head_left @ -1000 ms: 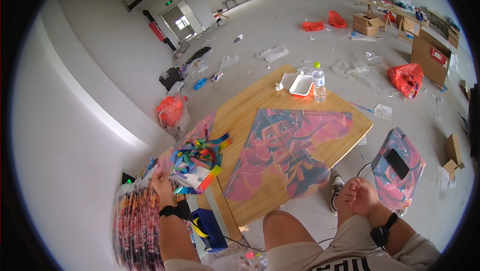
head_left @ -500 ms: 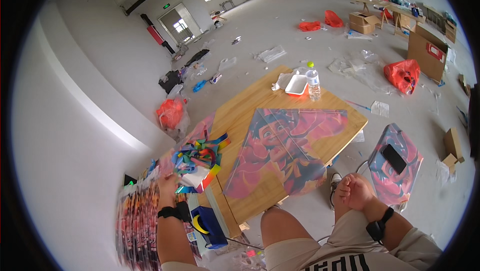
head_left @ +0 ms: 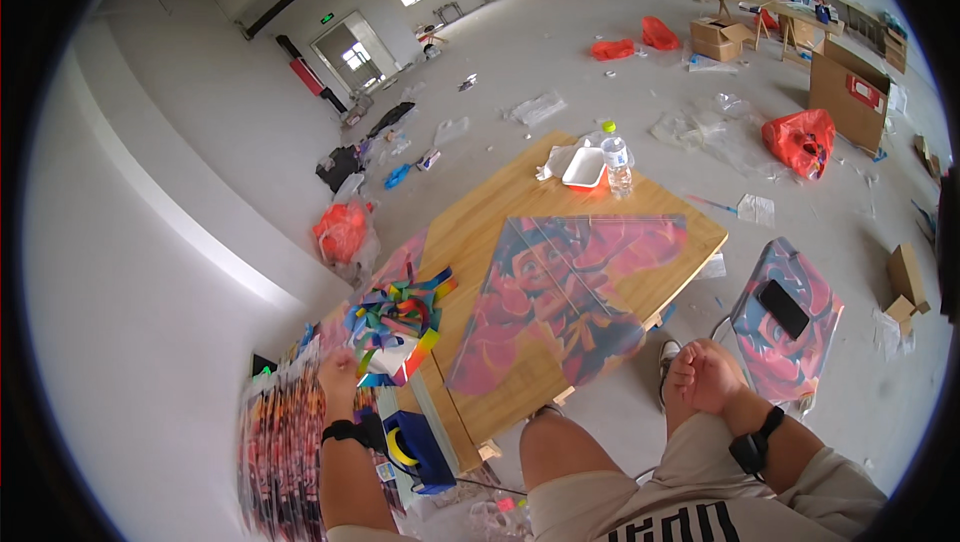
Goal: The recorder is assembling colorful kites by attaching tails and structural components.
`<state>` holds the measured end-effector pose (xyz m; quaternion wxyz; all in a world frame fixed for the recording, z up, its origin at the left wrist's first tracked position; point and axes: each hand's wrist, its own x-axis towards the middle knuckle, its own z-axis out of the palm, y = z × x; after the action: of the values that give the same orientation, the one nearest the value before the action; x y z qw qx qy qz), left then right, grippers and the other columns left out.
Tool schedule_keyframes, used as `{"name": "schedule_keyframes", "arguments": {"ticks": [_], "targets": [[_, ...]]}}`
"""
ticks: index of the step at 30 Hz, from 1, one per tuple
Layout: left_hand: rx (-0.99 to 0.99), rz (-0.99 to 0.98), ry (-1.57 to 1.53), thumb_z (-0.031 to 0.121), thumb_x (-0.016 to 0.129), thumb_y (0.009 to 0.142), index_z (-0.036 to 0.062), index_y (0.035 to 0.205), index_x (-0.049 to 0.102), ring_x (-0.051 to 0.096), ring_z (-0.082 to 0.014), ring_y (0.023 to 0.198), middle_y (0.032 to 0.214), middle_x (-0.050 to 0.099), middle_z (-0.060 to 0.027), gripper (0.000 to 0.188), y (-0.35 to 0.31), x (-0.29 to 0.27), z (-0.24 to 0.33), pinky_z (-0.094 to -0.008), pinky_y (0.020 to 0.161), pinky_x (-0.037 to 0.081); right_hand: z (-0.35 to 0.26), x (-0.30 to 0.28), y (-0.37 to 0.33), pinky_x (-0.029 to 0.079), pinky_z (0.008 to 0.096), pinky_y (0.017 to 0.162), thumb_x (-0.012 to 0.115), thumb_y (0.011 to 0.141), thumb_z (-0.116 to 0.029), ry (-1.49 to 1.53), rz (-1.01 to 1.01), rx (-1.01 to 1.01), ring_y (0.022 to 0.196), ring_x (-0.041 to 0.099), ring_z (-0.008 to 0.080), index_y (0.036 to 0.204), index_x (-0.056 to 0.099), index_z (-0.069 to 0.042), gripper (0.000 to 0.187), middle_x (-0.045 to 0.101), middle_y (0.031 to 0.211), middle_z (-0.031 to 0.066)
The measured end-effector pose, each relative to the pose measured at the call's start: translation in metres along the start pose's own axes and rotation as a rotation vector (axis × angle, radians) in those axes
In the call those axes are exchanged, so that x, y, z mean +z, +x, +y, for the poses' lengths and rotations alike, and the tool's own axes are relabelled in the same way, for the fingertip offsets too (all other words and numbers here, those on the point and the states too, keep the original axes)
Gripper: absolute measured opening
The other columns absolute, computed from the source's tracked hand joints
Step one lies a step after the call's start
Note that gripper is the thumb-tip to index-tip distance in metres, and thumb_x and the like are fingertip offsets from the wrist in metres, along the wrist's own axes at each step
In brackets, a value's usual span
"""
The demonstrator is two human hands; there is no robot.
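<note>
1. The right hand (head_left: 708, 378) rests curled in a loose fist on the person's knee, holding nothing.
2. The left hand (head_left: 338, 374) reaches into a heap of rainbow ribbon tails (head_left: 396, 325) at the wooden table's (head_left: 500, 220) near-left corner; whether the fingers pinch it cannot be told.
3. Beyond, a red printed kite (head_left: 562, 294) lies flat mid-table.
4. A water bottle (head_left: 615, 159) stands at the far edge.

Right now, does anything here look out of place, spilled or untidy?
Yes. The grey concrete floor is strewn with clear plastic wrapping, red plastic bags and paper scraps, and a printed kite overhangs the wooden table's near edge.
</note>
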<state>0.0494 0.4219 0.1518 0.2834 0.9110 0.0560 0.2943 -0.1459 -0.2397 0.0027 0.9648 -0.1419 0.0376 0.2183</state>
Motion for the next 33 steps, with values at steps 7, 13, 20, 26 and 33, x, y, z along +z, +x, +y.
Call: {"name": "schedule_keyframes", "arguments": {"ticks": [7,13,20,26,33], "targets": [[-0.318,-0.043,-0.292,-0.002,0.069,0.080,-0.0001,0.099,0.066,0.061,-0.0162,0.065,0.077,0.065,-0.0059,0.020,-0.002,0.018,0.008,-0.0298,0.060,0.051,-0.005,-0.004,-0.004,0.040,0.0305,0.068,0.050,0.098,-0.036,0.008,0.010,-0.036,0.070,0.043,0.0148,0.088,0.054,-0.014,0.024,0.040,0.072,-0.0012],[-0.269,-0.155,-0.275,0.002,0.069,0.084,0.0014,0.112,0.059,0.059,-0.0142,0.067,0.078,0.063,-0.0049,0.030,-0.012,-0.001,-0.016,-0.0262,0.057,0.048,-0.001,0.000,0.000,0.041,0.0308,0.067,0.051,0.098,-0.037,-0.036,-0.008,-0.030,0.070,0.043,0.0148,0.089,0.054,-0.014,0.024,0.039,0.073,-0.0010],[0.167,0.088,-0.134,0.002,0.067,0.085,0.0043,0.119,0.056,0.059,-0.0125,0.074,0.093,0.062,-0.0033,0.036,-0.014,-0.014,0.075,-0.0267,0.059,0.049,-0.001,0.005,0.003,0.041,0.0306,0.068,0.052,0.095,-0.032,-0.074,0.038,-0.030,0.071,0.043,0.0154,0.090,0.054,-0.014,0.019,0.041,0.073,-0.0003],[-0.061,-0.142,-0.486,0.001,0.065,0.088,0.0046,0.127,0.053,0.056,-0.0080,0.069,0.094,0.059,-0.0022,0.041,-0.038,-0.042,0.196,-0.0187,0.053,0.042,0.006,0.005,0.005,0.045,0.0300,0.074,0.051,0.099,-0.033,-0.291,0.129,0.032,0.078,0.054,0.0168,0.102,0.059,-0.012,0.023,0.057,0.088,0.0036],[0.093,-0.334,-0.573,-0.004,0.066,0.086,0.0014,0.129,0.050,0.050,-0.0021,0.059,0.094,0.059,-0.0024,0.046,-0.107,-0.090,0.290,-0.0172,0.047,0.037,0.034,0.095,0.046,0.051,0.0315,0.083,0.056,0.101,-0.021,-1.070,-0.228,-0.022,0.095,0.062,0.0162,0.142,0.038,-0.009,0.047,0.058,0.119,0.0078]]}}
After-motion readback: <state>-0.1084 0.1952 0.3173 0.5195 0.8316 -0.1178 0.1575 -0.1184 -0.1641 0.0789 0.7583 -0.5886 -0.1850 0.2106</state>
